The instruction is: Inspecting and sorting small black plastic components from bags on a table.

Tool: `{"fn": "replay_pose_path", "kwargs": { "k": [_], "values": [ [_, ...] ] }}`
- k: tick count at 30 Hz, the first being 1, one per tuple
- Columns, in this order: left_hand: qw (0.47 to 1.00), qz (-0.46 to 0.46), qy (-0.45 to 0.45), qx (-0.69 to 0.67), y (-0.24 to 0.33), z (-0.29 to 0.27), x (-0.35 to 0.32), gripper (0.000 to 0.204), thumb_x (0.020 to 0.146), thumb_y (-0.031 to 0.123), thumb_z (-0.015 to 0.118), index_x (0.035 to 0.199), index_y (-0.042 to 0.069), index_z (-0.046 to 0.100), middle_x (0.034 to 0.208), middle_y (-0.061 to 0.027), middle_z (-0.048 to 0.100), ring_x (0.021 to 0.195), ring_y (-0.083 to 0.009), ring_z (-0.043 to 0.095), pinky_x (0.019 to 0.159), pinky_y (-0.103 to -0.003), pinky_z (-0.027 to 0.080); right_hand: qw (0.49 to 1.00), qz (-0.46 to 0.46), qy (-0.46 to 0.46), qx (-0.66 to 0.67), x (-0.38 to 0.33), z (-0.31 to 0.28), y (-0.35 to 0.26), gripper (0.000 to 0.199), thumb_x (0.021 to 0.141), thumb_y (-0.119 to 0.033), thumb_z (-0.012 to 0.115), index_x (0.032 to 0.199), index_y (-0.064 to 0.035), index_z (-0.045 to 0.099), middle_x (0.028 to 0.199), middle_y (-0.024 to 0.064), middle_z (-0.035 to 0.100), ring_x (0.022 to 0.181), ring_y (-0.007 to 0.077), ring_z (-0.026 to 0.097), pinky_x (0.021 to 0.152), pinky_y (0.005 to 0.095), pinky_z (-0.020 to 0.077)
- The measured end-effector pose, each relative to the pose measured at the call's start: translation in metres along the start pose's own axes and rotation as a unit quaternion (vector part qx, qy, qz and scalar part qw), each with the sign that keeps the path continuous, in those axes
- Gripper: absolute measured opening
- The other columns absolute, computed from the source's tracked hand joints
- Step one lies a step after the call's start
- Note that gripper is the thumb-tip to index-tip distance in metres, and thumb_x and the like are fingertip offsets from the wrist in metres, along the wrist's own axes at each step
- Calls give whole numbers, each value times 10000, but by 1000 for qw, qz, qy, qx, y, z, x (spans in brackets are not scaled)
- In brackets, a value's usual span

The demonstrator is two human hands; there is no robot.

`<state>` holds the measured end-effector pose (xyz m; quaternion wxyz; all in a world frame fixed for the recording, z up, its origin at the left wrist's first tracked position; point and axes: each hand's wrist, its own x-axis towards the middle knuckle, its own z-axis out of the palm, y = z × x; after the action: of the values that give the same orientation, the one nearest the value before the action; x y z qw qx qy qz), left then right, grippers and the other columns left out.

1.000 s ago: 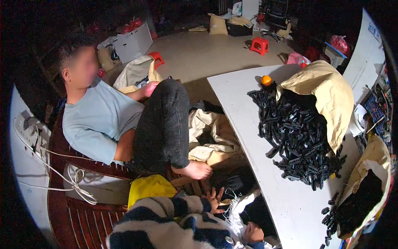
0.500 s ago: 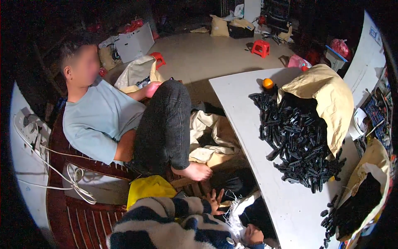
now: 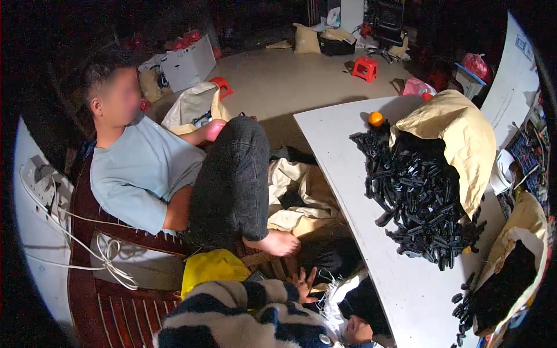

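Observation:
My left hand point(image 3: 303, 284) comes out of a striped fuzzy sleeve point(image 3: 232, 316) with its fingers spread, over dark stuff on the floor beside the table's near corner. It holds nothing. My right hand point(image 3: 357, 330) is curled low at the rim of a white bag point(image 3: 342, 293) with dark contents; its grip is hidden. A heap of small black plastic parts point(image 3: 419, 200) spills from a tan sack point(image 3: 464, 139) on the white table point(image 3: 406, 290), apart from both hands.
A person in a light blue shirt point(image 3: 136, 174) sits on a wooden bench point(image 3: 110, 301), one bare foot point(image 3: 281, 242) close to my left hand. A yellow bag point(image 3: 212, 268), white cables point(image 3: 110, 255), a small orange fruit point(image 3: 376, 119), a red stool point(image 3: 364, 68) and boxes lie around.
The view has shifted slightly. Both hands stay in nearly the same place by the white bag, and the seated person has not moved.

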<state>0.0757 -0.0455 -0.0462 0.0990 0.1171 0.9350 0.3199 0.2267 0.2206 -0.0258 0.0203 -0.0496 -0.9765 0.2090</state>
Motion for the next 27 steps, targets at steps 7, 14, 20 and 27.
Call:
{"fn": "replay_pose_path", "kwargs": {
  "k": [7,14,20,27],
  "values": [
    [974,53,-125,180,-7,6,6,1114,588,564,663,1398,238,-28,1379,-318,19,1138,-614,199,846,-703,237,1000,20,-10,-4,21,-43,-44,260,823,-348,496,925,-147,625,607,167,530,523,359,520,445,473,409],
    [982,86,-113,127,-19,12,7,1113,575,557,670,1397,266,-22,1391,-304,-24,1131,-624,191,866,-711,190,996,10,-75,-36,29,-50,-50,223,821,-296,483,902,-137,617,634,152,599,528,346,577,483,463,465],
    [986,113,-45,114,-33,27,3,1081,566,535,678,1399,289,36,1409,-266,-52,1146,-622,150,892,-704,144,1000,-21,13,0,15,-35,-39,259,842,-326,486,977,-149,618,596,176,498,522,369,491,430,493,368],
    [997,22,-25,76,-3,1,-1,989,623,671,553,1398,254,103,1412,-264,-19,1185,-582,174,926,-667,179,996,-69,64,0,17,-35,-41,275,834,-306,498,1024,-136,600,591,172,497,483,359,477,403,481,354]
  ]
}}
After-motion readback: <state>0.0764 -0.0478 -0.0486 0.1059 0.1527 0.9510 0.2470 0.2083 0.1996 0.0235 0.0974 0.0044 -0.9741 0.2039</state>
